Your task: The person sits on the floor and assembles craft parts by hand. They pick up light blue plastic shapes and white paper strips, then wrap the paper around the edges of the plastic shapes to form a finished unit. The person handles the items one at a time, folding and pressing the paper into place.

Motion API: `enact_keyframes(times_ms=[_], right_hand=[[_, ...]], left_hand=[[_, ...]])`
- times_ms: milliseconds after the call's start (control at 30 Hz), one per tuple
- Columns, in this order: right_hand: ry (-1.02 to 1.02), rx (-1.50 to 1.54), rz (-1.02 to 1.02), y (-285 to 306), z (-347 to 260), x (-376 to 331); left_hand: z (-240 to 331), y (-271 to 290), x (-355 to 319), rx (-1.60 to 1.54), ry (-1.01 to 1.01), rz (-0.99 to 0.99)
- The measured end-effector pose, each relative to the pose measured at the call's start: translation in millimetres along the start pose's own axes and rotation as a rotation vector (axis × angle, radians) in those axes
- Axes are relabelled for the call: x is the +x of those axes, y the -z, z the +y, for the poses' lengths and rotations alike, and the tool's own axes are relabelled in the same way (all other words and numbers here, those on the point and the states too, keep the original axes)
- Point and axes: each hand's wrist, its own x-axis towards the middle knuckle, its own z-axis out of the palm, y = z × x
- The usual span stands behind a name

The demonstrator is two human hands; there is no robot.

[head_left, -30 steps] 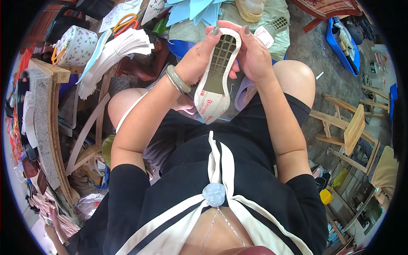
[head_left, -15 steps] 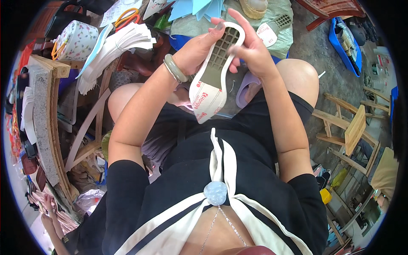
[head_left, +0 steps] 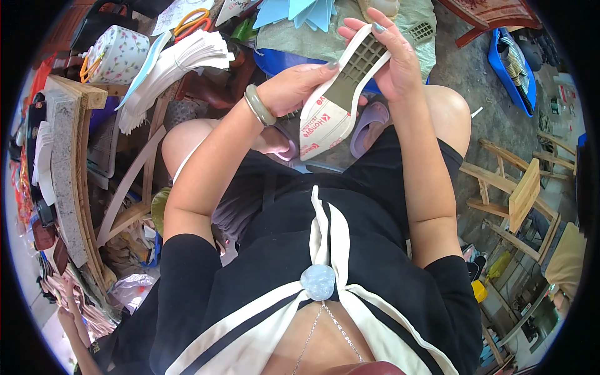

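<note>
Between my hands is a shoe insole [head_left: 329, 125] with a gridded olive-grey heel, a white front with red print and a white rim. It is tilted, heel up and to the right, toe toward my lap. My left hand [head_left: 297, 90] pinches its left edge near the middle, thumb on top. My right hand [head_left: 400, 70] is closed round the heel end, with some fingers behind it. Beyond that hand, a second insole [head_left: 421, 31] lies partly hidden on a pale green sack [head_left: 426, 57].
Light-blue sheets [head_left: 295, 14] lie on the sack. To the left are a bundle of white strips [head_left: 178, 65], a flowered container [head_left: 122, 56] and orange-handled scissors [head_left: 194, 24]. At right stand a blue tray [head_left: 530, 94] and a wooden stool [head_left: 524, 195]. Another person's arm [head_left: 76, 331] shows lower left.
The insole has shifted right, and its heel now leans to the right. My right hand has moved right, its thumb off the grid and its hold now at the heel's edge.
</note>
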Motion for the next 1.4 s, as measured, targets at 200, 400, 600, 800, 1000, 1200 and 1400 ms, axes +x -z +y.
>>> enact_keyframes(times_ms=[200,400,600,800,1000,1200,1400], right_hand=[[-0.096,0.341,-0.047,-4.0,16.7,-11.1],[-0.102,0.342,-0.115,-7.3,3.2,-9.6],[0.036,0.424,-0.101,-1.3,6.5,-6.1],[-0.076,0.357,-0.318,-17.0,3.8,-17.0],[-0.005,0.185,-0.331,-20.7,9.9,-15.9],[-0.411,-0.362,-0.021,-10.2,21.0,-30.4],[-0.718,0.531,-0.374,-20.6,50.2,-56.2]], left_hand=[[-10.3,-4.4,6.7,0.241,-0.081,0.169],[-13.9,-9.9,-4.3,0.074,0.028,0.197],[-42.6,-16.6,-12.3,-0.148,-0.042,0.228],[-58.8,-18.7,-9.7,-0.065,-0.104,0.16],[-54.0,-23.3,-15.9,-0.188,-0.258,0.198],[-22.9,-9.0,-27.9,-0.169,-0.717,0.429],[-18.5,3.2,-40.4,-0.101,-0.793,0.423]])
